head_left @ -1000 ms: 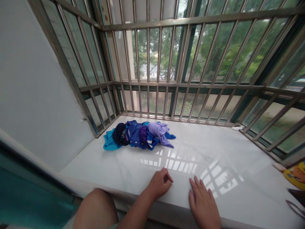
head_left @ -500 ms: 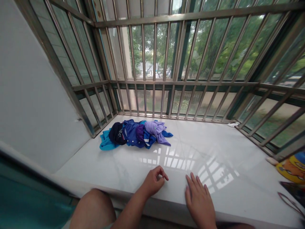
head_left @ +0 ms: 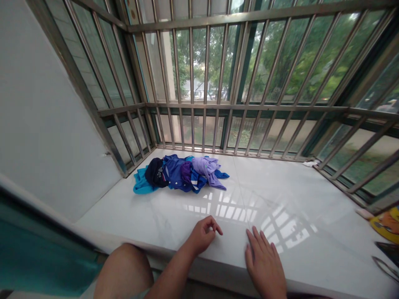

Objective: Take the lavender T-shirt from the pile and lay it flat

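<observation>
My left hand (head_left: 202, 235) rests on the near part of a white marble sill (head_left: 162, 216), fingers curled in with thumb meeting fingertips; nothing shows in it. To its right, my right hand (head_left: 264, 263) lies flat on the sill, palm down, fingers stretched forward. A heap of clothes (head_left: 180, 173) in teal, dark blue, navy and lilac lies far back on the left, well beyond both hands.
Steel window bars (head_left: 218, 104) fence the sill at the back, left and right. A grey wall (head_left: 40, 124) stands at the left. A yellow printed object (head_left: 386, 222) and a dark item (head_left: 386, 255) sit at the right edge. My bare knee (head_left: 123, 270) is at the sill's front edge.
Both hands stay in place on the sill. The left hand's fingers have curled slightly tighter. The view has shifted a little.
</observation>
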`<control>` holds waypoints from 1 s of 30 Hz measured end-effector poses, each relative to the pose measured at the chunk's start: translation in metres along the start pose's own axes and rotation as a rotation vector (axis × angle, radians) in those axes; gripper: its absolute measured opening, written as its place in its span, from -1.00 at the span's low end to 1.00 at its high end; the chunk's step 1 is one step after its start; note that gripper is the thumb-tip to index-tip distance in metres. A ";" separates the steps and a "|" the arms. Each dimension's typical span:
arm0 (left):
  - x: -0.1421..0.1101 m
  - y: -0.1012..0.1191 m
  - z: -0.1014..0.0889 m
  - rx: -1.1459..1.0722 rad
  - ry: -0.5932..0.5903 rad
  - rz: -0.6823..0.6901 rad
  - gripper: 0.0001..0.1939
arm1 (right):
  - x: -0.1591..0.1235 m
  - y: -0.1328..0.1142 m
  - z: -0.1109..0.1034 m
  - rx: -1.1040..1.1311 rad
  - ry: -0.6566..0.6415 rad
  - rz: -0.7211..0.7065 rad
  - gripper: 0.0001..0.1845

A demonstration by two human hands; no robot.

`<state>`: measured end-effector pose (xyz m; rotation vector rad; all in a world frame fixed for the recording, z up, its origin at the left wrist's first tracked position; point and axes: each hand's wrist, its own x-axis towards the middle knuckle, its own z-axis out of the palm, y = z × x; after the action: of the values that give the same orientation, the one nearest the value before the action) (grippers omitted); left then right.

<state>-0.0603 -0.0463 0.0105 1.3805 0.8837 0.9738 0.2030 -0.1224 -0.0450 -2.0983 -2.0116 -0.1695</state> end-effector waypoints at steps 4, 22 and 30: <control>0.001 -0.003 -0.001 -0.035 0.000 0.026 -0.85 | 0.000 0.001 0.001 -0.005 0.029 -0.014 -0.32; 0.003 -0.002 -0.004 -0.142 0.021 0.034 -0.83 | -0.001 0.003 0.004 0.025 0.039 -0.020 -0.32; 0.003 0.001 -0.005 -0.167 0.018 0.009 -0.86 | 0.000 0.003 0.003 0.005 0.030 -0.021 -0.32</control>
<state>-0.0637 -0.0422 0.0120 1.2366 0.7919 1.0446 0.2062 -0.1218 -0.0479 -2.0597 -2.0157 -0.1973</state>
